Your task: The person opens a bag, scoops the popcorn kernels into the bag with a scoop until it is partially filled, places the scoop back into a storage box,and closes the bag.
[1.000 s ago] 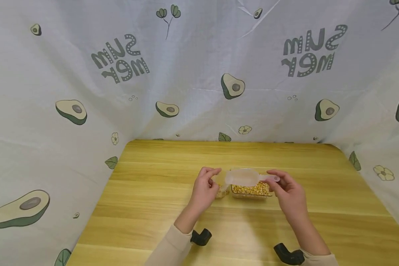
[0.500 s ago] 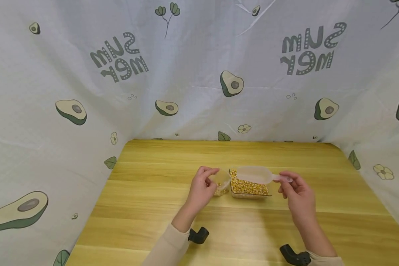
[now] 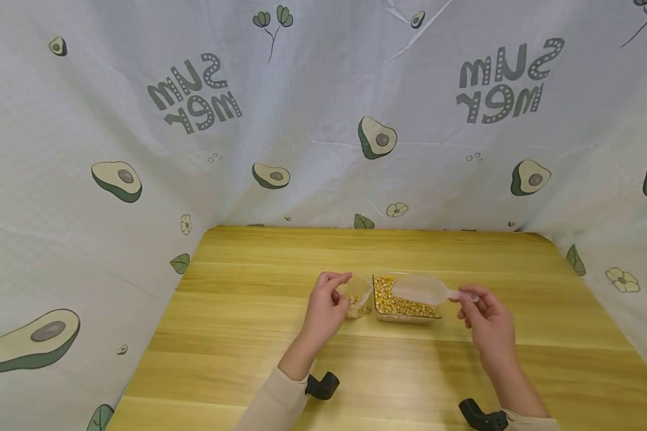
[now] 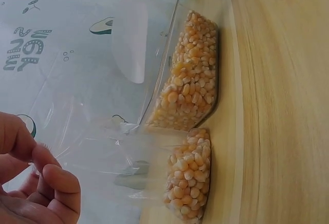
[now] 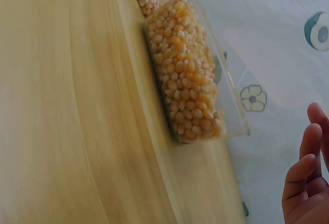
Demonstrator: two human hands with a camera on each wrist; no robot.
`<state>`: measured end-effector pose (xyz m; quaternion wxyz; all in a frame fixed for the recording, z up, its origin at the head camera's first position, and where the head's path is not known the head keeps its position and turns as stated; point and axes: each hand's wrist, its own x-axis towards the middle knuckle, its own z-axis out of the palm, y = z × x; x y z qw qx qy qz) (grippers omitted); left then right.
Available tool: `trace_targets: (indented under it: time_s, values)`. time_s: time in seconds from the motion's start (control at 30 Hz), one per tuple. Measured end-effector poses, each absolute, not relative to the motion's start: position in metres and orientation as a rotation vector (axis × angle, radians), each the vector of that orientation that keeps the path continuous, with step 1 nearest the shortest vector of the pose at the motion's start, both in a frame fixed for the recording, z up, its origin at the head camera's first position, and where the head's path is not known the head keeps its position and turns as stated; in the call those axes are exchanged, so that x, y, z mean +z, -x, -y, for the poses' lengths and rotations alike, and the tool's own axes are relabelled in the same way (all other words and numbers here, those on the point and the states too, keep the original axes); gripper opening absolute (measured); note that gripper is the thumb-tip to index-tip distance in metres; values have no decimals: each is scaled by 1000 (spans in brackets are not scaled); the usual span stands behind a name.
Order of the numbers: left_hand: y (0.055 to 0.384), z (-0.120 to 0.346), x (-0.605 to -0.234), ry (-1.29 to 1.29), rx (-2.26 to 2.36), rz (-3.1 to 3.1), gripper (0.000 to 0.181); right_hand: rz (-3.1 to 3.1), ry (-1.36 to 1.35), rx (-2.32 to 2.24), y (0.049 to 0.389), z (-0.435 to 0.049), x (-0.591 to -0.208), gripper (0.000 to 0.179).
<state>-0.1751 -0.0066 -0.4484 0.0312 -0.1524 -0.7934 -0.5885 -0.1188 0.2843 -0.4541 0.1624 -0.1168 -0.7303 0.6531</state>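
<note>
My left hand (image 3: pixel 323 308) pinches the top of a clear plastic bag (image 4: pixel 118 154) between thumb and fingers. Corn kernels (image 4: pixel 187 178) fill the bag's bottom, which rests on the table against a clear rectangular container (image 3: pixel 407 319). That container holds many more yellow kernels (image 5: pixel 187 75). Above it, my right hand (image 3: pixel 487 323) grips the short handle of a translucent white scoop (image 3: pixel 420 290). The scoop's head points left, over the kernels, and no corn shows in it. In the right wrist view only part of the right hand's fingers (image 5: pixel 308 170) appears.
A wooden table (image 3: pixel 259 347) spreads around the container and bag. Behind and at both sides hangs a white cloth (image 3: pixel 313 120) printed with avocados and lettering. A black curved mount (image 3: pixel 323 386) sits at each wrist.
The scoop has moved right, from beside the bag's mouth to above the container, then dipped slightly lower. My right hand moved right with it; the left hand shifted only a little left.
</note>
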Motion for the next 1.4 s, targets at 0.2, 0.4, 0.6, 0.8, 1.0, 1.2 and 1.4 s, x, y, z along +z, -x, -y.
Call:
trace_targets:
  time_s: [0.2,0.4,0.6,0.8,1.0,1.2,1.4]
  values:
    - [175,6,-449,466,-1832,2443,53,2155,356,1791,118,-291,-459,16]
    - [173,6,-451,482,-1844,2442,53,2257,389,1665,118,-296,-463,18]
    - [173,5,-453,505,-1844,2447,53,2336,386,1531,118,-295,-465,23]
    - [173,6,-453,486,-1845,2459,54,2412,312,1315,117,-293,-466,24]
    - [172,6,-452,480,-1862,2456,55,2462,282,1192,117,-291,-466,20]
    - [172,6,-452,488,-1878,2441,55,2492,234,1124,120,-287,-465,18]
    - [172,4,-453,483,-1857,2457,55,2516,262,1111,125,-286,-468,18]
